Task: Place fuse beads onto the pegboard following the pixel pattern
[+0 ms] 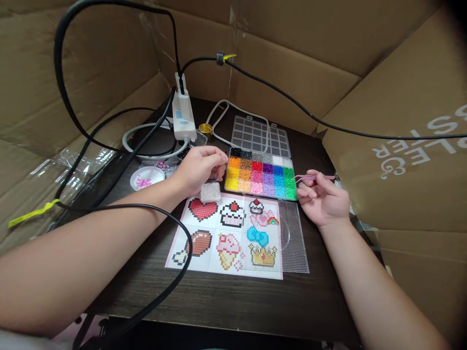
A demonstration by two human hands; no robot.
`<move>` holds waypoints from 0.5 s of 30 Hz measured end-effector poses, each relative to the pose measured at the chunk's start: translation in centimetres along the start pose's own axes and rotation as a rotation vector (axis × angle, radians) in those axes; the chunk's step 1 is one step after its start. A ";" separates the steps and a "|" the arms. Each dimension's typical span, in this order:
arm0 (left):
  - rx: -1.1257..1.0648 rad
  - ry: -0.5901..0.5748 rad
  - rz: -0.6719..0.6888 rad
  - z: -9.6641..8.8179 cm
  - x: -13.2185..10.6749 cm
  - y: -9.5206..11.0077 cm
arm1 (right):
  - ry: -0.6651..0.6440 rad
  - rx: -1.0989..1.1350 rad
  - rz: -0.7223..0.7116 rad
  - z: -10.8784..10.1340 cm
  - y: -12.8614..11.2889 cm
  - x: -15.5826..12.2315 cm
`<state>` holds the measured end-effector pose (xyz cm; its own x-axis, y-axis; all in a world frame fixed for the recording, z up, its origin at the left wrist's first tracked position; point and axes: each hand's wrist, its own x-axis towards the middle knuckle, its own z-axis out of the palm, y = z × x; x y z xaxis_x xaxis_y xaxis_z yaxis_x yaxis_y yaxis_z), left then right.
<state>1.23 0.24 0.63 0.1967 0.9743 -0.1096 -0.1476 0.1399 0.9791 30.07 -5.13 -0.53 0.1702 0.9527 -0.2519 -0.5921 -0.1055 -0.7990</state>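
My left hand [200,167] hovers with fingers curled at the left edge of the bead box [260,178], a clear case with several compartments of coloured beads. What the fingertips pinch, if anything, is too small to make out. Just below that hand a small container of pale beads [210,192] rests on the pattern sheet [228,233], which shows a heart, cupcakes, an ice cream and a crown. My right hand [321,199] lies palm-up to the right of the box, pinching pink tweezers [313,178] that point left. A clear pegboard [292,233] overlaps the sheet's right side.
The box's open lid [259,136] lies behind it. A white dish of pink beads [147,178] sits at the left. A white power adapter [183,114] and black cables [120,206] cross the dark table [226,296]. Cardboard walls [401,146] surround it.
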 end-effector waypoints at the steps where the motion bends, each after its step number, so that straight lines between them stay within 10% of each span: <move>1: -0.003 -0.003 0.001 0.0 0.0 0.0 | 0.006 0.002 0.002 0.1 0.0 0.0; 15: -0.002 -0.010 0.000 -0.1 0.0 0.0 | -0.019 -0.021 0.003 -0.1 0.0 0.1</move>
<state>1.17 0.26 0.60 0.2064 0.9725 -0.1083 -0.1495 0.1408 0.9787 30.15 -5.04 -0.62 0.1534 0.9576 -0.2438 -0.5759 -0.1139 -0.8096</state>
